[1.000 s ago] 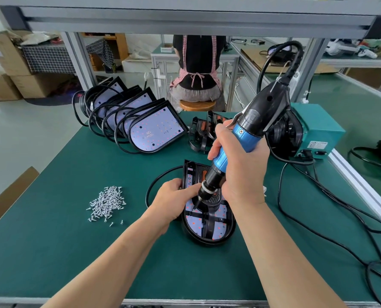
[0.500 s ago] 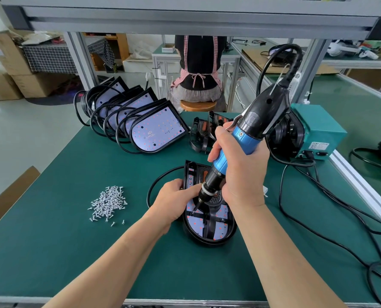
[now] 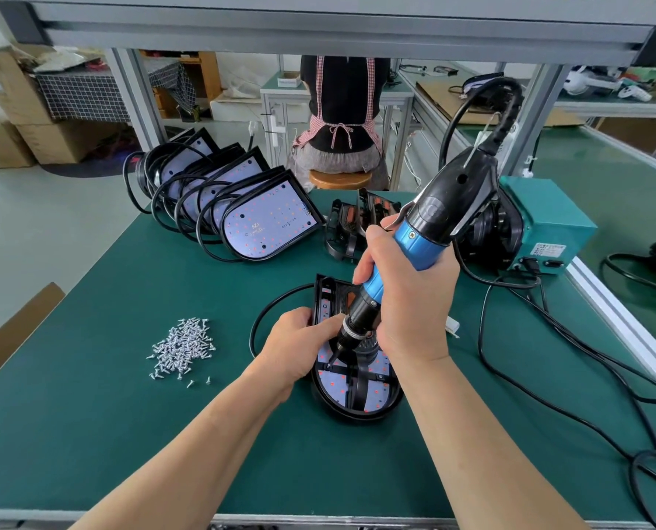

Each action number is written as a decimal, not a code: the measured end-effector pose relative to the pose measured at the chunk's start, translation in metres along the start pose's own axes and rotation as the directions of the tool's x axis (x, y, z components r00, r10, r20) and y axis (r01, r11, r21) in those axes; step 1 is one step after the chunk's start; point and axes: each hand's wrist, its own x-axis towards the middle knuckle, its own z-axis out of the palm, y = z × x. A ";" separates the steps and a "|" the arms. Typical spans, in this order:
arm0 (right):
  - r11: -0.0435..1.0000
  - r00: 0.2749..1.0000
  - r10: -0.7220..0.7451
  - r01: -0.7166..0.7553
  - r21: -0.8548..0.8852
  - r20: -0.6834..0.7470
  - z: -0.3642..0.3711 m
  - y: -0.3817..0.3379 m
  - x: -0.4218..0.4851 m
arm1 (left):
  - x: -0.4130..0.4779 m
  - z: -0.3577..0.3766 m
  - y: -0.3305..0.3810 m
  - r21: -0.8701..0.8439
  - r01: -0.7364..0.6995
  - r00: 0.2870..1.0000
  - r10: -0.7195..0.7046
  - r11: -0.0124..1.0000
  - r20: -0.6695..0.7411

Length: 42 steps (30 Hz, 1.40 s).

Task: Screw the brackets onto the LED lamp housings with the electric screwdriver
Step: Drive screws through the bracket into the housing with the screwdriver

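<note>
Barely anything had shifted over the last second. The right hand [image 3: 414, 304] stayed wrapped round the blue barrel of the black-and-blue corded electric screwdriver [image 3: 420, 239], fingers fully curled on it, and the tool kept the same lean toward the upper right of the frame. Its bit remained planted on one spot at the left arm of the black cross-shaped bracket [image 3: 358, 388], having sunk only a shade lower, if at all. The left hand [image 3: 299, 344] had not moved either. Its fingers were curled over the left edge of the black D-shaped plastic lamp housing [image 3: 353, 413], gripping it just beside the bit. That housing lay flat at lower centre of the frame on the green worktop [image 3: 108, 434], its pale LED board, dotted red, facing up under the bracket.

So little movement, by my reading, meant one screw was being run home at that point rather than the tool moving to a fresh hole. Whether the screw was fully seated could not be seen, since the bit hid its head. Other fixing points on the bracket probably remained.

Further out, a loose heap of small silver screws [image 3: 182, 348] sat at centre left, well apart from the housing. A leaning row of similar black housings [image 3: 269, 223] with cables stood at upper left, and a teal metal power box [image 3: 552, 219] sat right of centre.
</note>
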 end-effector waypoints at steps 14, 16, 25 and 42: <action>1.000 0.983 0.011 -0.013 0.010 0.183 0.000 0.005 -0.001 | -0.002 0.004 0.001 -0.017 -0.006 0.999 0.005 1.000 -0.043; 1.000 0.969 0.013 -0.012 -0.003 0.248 0.001 0.003 -0.002 | -0.003 0.004 0.003 0.012 0.003 0.999 -0.002 1.000 -0.044; 0.986 0.971 0.072 -0.104 0.132 0.230 -0.009 -0.003 0.005 | -0.003 -0.002 0.008 0.042 -0.010 1.000 0.009 0.999 0.027; 0.840 0.895 0.363 -0.195 0.506 -0.259 -0.084 0.004 0.021 | -0.020 -0.054 0.021 0.404 -0.128 0.963 0.211 0.906 -0.167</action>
